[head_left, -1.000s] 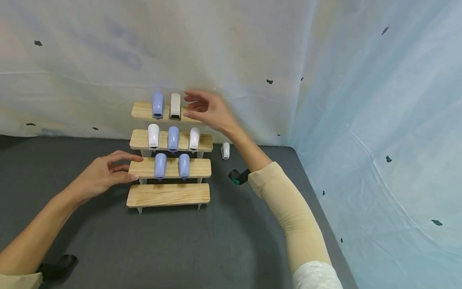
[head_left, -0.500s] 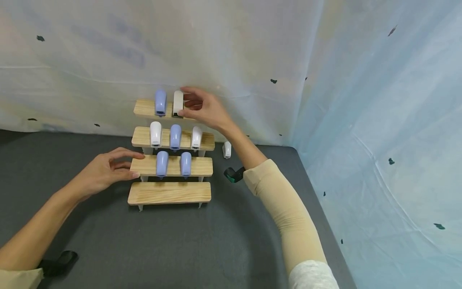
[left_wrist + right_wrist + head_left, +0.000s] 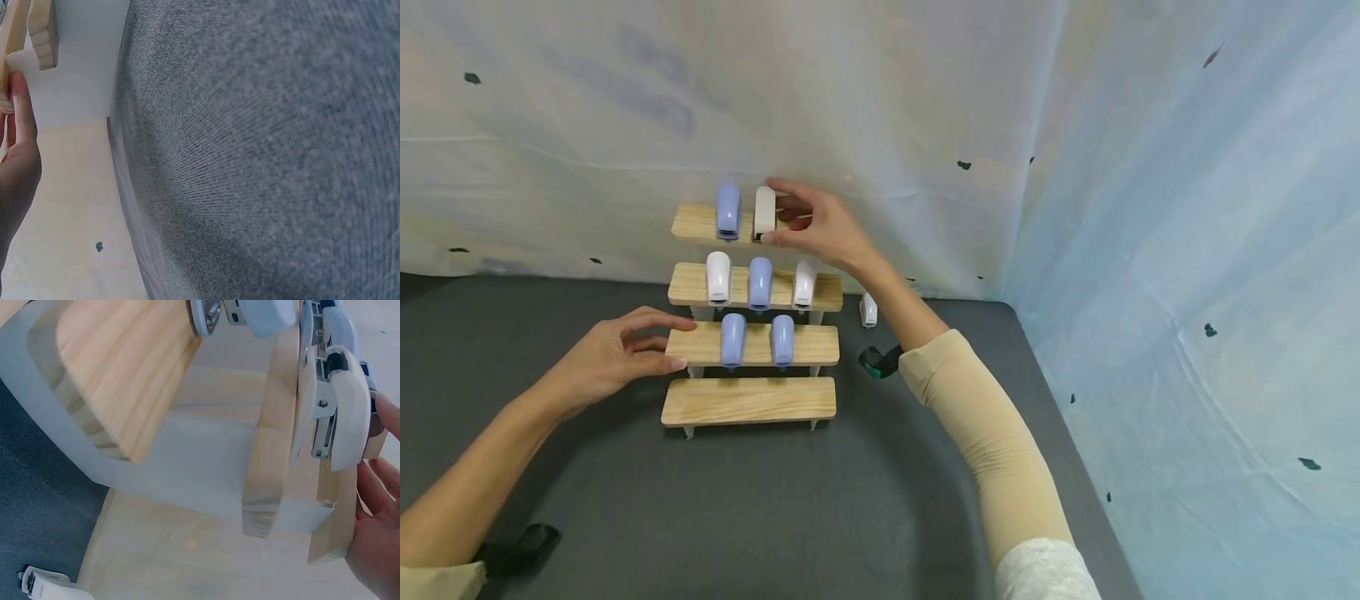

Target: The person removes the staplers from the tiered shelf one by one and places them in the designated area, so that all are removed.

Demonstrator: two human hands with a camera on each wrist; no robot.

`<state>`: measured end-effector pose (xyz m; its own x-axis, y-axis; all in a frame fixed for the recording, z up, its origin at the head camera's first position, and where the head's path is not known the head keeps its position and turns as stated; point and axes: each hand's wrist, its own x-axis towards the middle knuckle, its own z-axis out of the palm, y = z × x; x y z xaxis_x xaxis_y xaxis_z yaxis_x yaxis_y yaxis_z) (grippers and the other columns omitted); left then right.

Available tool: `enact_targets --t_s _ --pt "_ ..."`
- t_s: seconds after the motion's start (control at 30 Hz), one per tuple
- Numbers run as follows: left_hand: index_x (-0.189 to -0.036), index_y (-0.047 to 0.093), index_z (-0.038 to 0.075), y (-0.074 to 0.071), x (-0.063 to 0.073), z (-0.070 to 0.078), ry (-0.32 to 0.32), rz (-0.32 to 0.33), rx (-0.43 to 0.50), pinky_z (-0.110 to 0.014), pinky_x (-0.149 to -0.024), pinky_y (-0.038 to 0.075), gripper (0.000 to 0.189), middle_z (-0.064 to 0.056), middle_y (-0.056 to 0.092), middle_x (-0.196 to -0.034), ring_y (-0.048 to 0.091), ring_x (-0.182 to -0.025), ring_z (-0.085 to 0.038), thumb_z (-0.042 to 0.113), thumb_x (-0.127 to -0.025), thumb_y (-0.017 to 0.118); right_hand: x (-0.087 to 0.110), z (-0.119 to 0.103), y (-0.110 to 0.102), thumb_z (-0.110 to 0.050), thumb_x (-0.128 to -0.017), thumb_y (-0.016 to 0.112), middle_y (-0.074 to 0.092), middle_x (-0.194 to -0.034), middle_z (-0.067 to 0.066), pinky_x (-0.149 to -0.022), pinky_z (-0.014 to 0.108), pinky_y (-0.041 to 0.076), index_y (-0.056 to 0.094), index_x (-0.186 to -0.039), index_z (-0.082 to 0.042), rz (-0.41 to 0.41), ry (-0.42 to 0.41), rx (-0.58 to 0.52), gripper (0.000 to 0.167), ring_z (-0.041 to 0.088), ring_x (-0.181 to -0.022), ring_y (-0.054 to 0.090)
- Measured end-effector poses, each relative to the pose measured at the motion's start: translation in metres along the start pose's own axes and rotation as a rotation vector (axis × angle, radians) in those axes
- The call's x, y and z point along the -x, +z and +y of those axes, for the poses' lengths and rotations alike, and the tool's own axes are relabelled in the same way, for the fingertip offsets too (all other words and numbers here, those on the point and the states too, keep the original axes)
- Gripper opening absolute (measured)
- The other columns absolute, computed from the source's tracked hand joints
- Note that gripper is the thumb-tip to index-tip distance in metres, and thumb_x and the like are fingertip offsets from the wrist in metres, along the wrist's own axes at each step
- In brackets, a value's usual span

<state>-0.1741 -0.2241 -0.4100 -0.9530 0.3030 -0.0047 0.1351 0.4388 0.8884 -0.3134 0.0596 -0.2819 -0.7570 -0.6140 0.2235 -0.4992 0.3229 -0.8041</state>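
Observation:
A white stapler (image 3: 764,210) stands on the top tier of a wooden stepped display rack (image 3: 748,402), right of a blue stapler (image 3: 728,210). My right hand (image 3: 827,223) pinches the white one, thumb at its front end and index finger at its back. In the right wrist view, that hand (image 3: 378,528) is partly cut off and its stapler is mostly hidden behind a nearer white stapler (image 3: 350,419). My left hand (image 3: 613,357) grips the left end of a lower tier between thumb and fingers; the left wrist view shows this hand (image 3: 19,169) at the board's edge.
The middle tier carries a white stapler (image 3: 718,277), a blue stapler (image 3: 760,283) and another white one. Two blue staplers stand on the tier below. A small white stapler (image 3: 868,310) sits on the dark table (image 3: 760,517) right of the rack, near the curtain (image 3: 910,108).
My right hand has moved slightly left, from just beside the white stapler on the top tier to pinching it. The left hand keeps its hold on the rack.

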Motion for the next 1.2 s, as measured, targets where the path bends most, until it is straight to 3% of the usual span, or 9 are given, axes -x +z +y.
enact_targets --t_s 0.1,0.17,0.37,0.57,1.0,1.2 --pt "-0.137 0.058 0.016 0.000 0.001 0.000 0.010 0.005 0.002 -0.023 -0.080 0.055 0.048 0.005 0.043 -0.136 0.059 -0.106 0.000 0.023 -0.092 0.074 0.002 -0.004 0.002 -0.003 -0.087 0.076 0.056 -0.136 0.024 -0.100 0.036 0.049 0.042 -0.148 0.001 -0.002 -0.003 -0.010 0.070 0.032 -0.120 0.058" --pt "-0.137 0.058 0.016 0.000 0.001 0.000 0.012 0.006 0.008 -0.024 -0.080 0.055 0.048 0.005 0.043 -0.136 0.058 -0.104 0.002 0.023 -0.092 0.074 0.002 -0.004 0.002 -0.003 -0.087 0.076 0.057 -0.135 0.023 -0.099 0.035 0.049 0.043 -0.147 0.001 0.005 -0.005 -0.014 0.069 0.032 -0.119 0.059" --pt "-0.138 0.057 0.013 0.000 0.002 -0.001 0.020 -0.001 0.010 -0.022 -0.079 0.055 0.050 0.001 0.042 -0.137 0.058 -0.104 0.001 0.023 -0.092 0.074 -0.001 0.004 0.002 -0.011 -0.086 0.079 0.061 -0.131 0.015 -0.095 0.025 0.050 0.047 -0.147 -0.006 0.023 0.001 0.018 0.069 0.021 -0.112 0.061" --pt "-0.137 0.057 0.013 0.000 0.002 -0.002 0.023 0.000 0.017 -0.022 -0.079 0.054 0.049 0.002 0.042 -0.137 0.058 -0.104 0.002 0.023 -0.092 0.074 -0.002 0.008 0.001 -0.013 -0.085 0.080 0.063 -0.126 0.011 -0.093 0.024 0.050 0.049 -0.146 -0.006 0.022 -0.012 0.028 0.068 0.018 -0.107 0.062" --pt "-0.137 0.058 0.018 0.003 0.000 0.000 -0.001 -0.001 0.020 -0.023 -0.082 0.054 0.048 0.006 0.043 -0.136 0.059 -0.106 0.000 0.026 -0.092 0.074 0.008 0.009 -0.005 -0.015 -0.084 0.080 0.062 -0.124 0.011 -0.093 0.026 0.050 0.052 -0.143 -0.007 0.049 -0.024 0.000 0.066 0.020 -0.109 0.061" --pt "-0.137 0.058 0.019 0.003 0.000 0.001 -0.004 0.003 0.007 -0.023 -0.082 0.054 0.048 0.006 0.043 -0.137 0.058 -0.106 0.000 0.027 -0.092 0.074 0.013 0.011 -0.010 -0.009 -0.083 0.079 0.062 -0.124 0.013 -0.096 0.033 0.051 0.053 -0.141 -0.005 0.073 -0.031 -0.099 0.064 0.023 -0.114 0.061"
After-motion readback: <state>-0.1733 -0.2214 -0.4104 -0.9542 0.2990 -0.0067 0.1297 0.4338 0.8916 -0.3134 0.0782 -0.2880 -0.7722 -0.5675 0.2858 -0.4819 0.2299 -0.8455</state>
